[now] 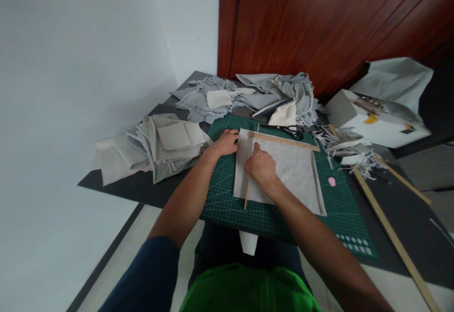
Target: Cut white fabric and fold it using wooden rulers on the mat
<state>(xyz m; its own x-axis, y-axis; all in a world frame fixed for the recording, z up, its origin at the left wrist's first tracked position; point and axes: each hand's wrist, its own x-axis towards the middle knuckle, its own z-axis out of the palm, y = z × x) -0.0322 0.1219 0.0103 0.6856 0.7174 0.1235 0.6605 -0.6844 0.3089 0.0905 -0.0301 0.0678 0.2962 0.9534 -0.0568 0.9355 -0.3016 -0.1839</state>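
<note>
A light grey piece of cloth (294,172) lies flat on a green cutting mat (220,189). My left hand (227,143) rests at the cloth's upper left corner, fingers stretched out. Over the cloth's left part is my right hand (261,166), its fingers curled and the index finger pointing forward beside a thin wooden stick (247,194). Whatever its fingers may hold is hidden. This stick runs lengthwise across the cloth, and a wooden ruler (283,140) lies along the upper edge. Black scissors (296,133) sit just beyond the ruler.
Folded cloth pieces (173,142) are stacked at left. Crumpled grey fabric (209,92) lies at the back. On the right are a white box (376,118), fabric strips (349,146), a long wooden strip (383,222) and a small pink piece (331,181). A wall (106,66) borders the left.
</note>
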